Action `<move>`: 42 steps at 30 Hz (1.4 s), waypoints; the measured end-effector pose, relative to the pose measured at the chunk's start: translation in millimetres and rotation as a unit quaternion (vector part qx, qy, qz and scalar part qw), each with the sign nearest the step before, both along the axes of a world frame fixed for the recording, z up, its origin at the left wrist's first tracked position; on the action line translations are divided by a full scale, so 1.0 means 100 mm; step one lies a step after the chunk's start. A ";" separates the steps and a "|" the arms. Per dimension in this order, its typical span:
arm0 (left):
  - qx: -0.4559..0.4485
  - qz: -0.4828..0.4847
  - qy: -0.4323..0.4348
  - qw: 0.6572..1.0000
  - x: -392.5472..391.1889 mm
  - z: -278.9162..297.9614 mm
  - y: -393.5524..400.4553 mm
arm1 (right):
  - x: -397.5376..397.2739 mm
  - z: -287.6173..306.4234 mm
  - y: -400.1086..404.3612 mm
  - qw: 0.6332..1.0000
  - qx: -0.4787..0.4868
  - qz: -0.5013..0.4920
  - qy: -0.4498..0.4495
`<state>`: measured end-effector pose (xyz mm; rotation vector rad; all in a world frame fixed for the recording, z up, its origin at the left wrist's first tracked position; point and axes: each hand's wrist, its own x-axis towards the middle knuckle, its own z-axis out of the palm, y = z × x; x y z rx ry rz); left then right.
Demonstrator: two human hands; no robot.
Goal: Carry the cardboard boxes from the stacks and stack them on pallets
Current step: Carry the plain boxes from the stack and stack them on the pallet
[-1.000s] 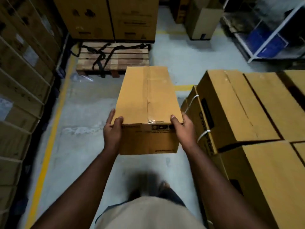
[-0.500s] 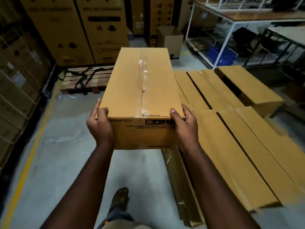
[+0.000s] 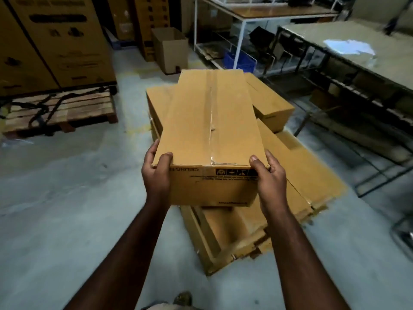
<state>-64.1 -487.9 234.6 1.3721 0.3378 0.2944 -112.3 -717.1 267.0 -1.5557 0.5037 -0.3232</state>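
**Long box held out over the low stack**

The person stands with both arms stretched forward, a long taped cardboard box (image 3: 210, 130) carried between the hands at its near end. The left hand (image 3: 156, 173) clasps the near left corner, thumb hooked over the top edge and fingers wrapped along the side. The right hand (image 3: 271, 177) does the same at the near right corner, thumb pressed on the top by the printed handling symbols, the fingers curled under and around the end, mostly hidden from here. The box runs away from the hands, its far end pointing toward the room's back, its top roughly level and its tape seam running lengthwise between the two thumbs.

Directly below and beyond the hands lie the stacked boxes (image 3: 297, 166), a low spread of flat cartons on the concrete floor (image 3: 67, 198); the held box hangs above them, and whether its underside touches them cannot be made out. One carton (image 3: 271, 104) sits just off the far right of the held box.

Out past the left hand, well apart, a wooden pallet (image 3: 67, 110) rests on the floor with black straps (image 3: 42, 106) draped over it, tall printed cartons (image 3: 58, 39) behind it. Beyond the right hand stands a long table (image 3: 357, 52) with white sheets on it.
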 end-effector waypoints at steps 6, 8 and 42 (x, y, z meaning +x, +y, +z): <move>-0.058 -0.104 0.021 0.993 -0.05 -0.04 -1.23 | -0.20 0.00 -1.31 0.998 -0.016 -0.058 -0.013; -0.096 -0.150 0.035 0.983 -0.05 -0.04 -1.67 | -0.21 -0.04 -1.84 0.998 -0.028 -0.053 -0.010; -0.068 -0.310 0.188 0.930 0.21 -0.88 -6.54 | 0.69 -0.83 -7.22 0.983 0.072 0.116 0.121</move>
